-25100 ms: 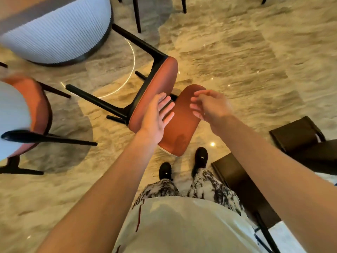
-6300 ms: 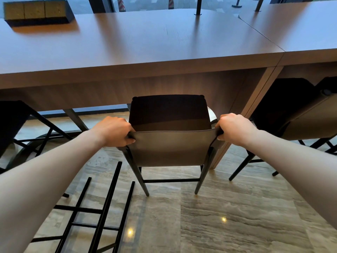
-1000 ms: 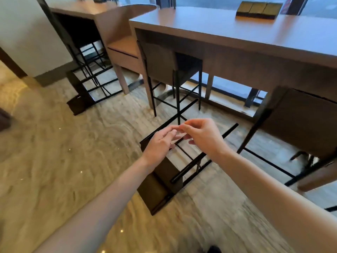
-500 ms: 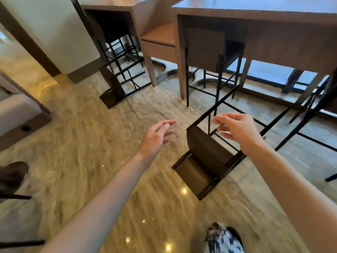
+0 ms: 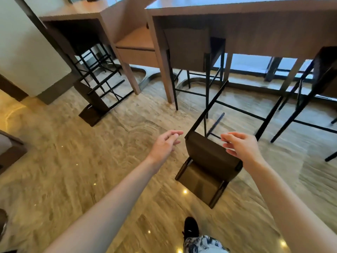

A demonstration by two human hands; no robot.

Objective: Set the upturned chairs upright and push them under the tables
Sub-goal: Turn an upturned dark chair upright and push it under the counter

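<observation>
1. Chair (image 5: 207, 161) is tipped over on the floor (image 5: 73, 170) right in front of the person, backrest nearest the shoe (image 5: 190, 228), black legs pointing off toward the table (image 5: 237, 21).
2. Left hand (image 5: 165, 144) hovers just left of the seat, fingers loose and slightly curled, holding nothing. Right hand (image 5: 240, 147) hangs over the seat's right edge, fingers also relaxed, not gripping.
3. Second chair (image 5: 94, 105) lies toppled further left by the desk (image 5: 73, 15). Another stool (image 5: 191, 50) stands upright, tucked under the table.

Café or lounge, long wooden counter tables (image 5: 237, 10), dark bar stools (image 5: 193, 50), polished marble floor (image 5: 73, 170)
</observation>
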